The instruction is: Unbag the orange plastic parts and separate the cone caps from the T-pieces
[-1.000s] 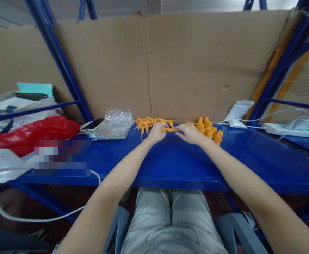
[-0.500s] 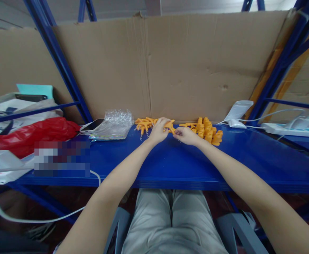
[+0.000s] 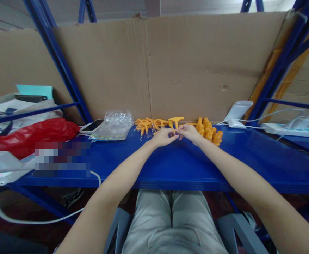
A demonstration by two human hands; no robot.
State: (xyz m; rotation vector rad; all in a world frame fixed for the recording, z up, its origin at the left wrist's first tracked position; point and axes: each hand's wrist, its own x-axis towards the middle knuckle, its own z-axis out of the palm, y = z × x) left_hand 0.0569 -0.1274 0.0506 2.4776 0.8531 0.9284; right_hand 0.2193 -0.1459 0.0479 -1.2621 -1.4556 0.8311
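A T-shaped orange corkscrew [image 3: 175, 120] has its crossbar at the top and its stem running down to my fingertips. My left hand [image 3: 164, 137] is closed, thumb and fingers pinched at the stem's lower end. From the other side my right hand [image 3: 190, 133] pinches the same spot, its fingertips meeting those of the left. The fingers hide the corkscrew's lower end. Left of it lies a row of orange corkscrews [image 3: 144, 125], several with metal spirals pointing toward me. Beside my right hand stands a cluster of orange plastic sleeves [image 3: 208, 131].
The blue shelf [image 3: 165, 165] carries clear plastic bags [image 3: 114, 125], a phone [image 3: 94, 125] and a red plastic bag [image 3: 35, 135] at left. A white charger [image 3: 237, 114] with cables and a power strip [image 3: 291, 129] lie right. Cardboard [image 3: 196, 67] walls the back.
My left hand has come down and right, off the orange handle, to meet my right fingertips. The corkscrew's T-shaped handle now shows upright above them. My right hand has shifted slightly.
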